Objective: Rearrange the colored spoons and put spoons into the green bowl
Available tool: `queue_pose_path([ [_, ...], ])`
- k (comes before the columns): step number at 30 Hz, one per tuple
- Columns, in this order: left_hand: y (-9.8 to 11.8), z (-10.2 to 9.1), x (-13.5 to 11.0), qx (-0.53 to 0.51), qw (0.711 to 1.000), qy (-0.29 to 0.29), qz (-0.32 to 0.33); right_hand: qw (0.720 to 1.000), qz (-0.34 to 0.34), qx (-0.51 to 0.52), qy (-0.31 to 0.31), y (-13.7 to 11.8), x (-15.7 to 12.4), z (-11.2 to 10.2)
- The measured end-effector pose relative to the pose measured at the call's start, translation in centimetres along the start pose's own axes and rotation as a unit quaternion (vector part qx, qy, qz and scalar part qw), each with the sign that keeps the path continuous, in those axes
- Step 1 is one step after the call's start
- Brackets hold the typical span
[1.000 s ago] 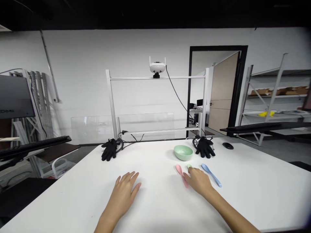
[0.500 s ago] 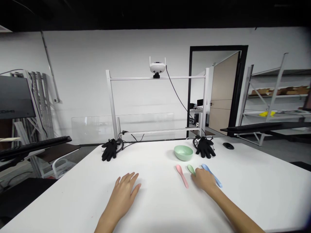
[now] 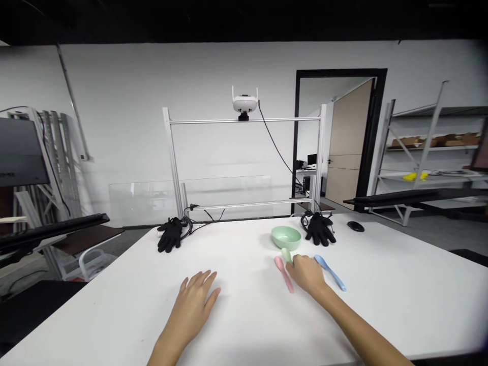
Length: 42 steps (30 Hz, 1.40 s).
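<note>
My right hand [image 3: 307, 274] is closed on a green spoon [image 3: 286, 255], whose bowl end sticks out past the fingers toward a green bowl [image 3: 286, 238]. A pink spoon [image 3: 284, 273] lies just left of that hand and a blue spoon [image 3: 330, 272] just right of it. My left hand [image 3: 195, 301] lies flat and open on the white table [image 3: 244, 310], palm down, holding nothing.
Two black gloves [image 3: 170, 234] [image 3: 319, 229] with cables lie at the table's far edge under an aluminium frame [image 3: 244, 162] carrying a white camera [image 3: 244, 103]. A black mouse [image 3: 356, 226] sits far right. Keyboards, shelving and an open door stand around.
My right hand has closed on the green spoon and lifted it from between the pink and blue spoons toward the bowl. My left hand has stayed put.
</note>
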<state>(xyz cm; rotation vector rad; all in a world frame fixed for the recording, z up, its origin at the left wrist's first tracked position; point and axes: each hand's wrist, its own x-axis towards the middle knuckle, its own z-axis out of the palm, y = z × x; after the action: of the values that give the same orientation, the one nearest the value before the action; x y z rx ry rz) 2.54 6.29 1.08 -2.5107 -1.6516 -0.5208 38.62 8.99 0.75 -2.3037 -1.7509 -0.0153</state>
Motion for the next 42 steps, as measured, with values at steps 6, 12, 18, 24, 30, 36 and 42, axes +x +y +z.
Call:
queue_pose_path([
  [6,0.0,0.0,-0.1,-0.005,1.000,-0.002,-0.005,0.999,-0.049,-0.004,0.000,-3.7,-0.3,1.2],
  [12,-0.3,0.2,-0.2,-0.002,1.000,-0.004,-0.001,0.997,-0.070,-0.011,-0.012,-5.7,-0.3,2.5],
  [18,-0.4,0.1,-0.4,-0.003,1.000,-0.002,-0.003,0.997,-0.076,-0.015,-0.017,-6.7,-0.3,3.2],
  [24,-0.2,-0.1,-0.3,-0.003,1.000,-0.003,-0.006,0.996,-0.086,-0.013,-0.026,-7.3,-0.5,3.0],
  [30,-0.6,0.0,-0.3,-0.004,1.000,-0.001,-0.006,0.996,-0.088,-0.018,-0.018,-7.2,-0.5,3.2],
  [36,-0.8,0.1,-0.4,-0.010,1.000,0.016,0.000,0.995,-0.089,-0.031,-0.014,-6.5,-0.3,3.9],
  [42,-0.6,0.0,-0.4,-0.007,1.000,0.002,-0.006,0.996,-0.079,-0.044,-0.026,-6.3,-0.2,4.5],
])
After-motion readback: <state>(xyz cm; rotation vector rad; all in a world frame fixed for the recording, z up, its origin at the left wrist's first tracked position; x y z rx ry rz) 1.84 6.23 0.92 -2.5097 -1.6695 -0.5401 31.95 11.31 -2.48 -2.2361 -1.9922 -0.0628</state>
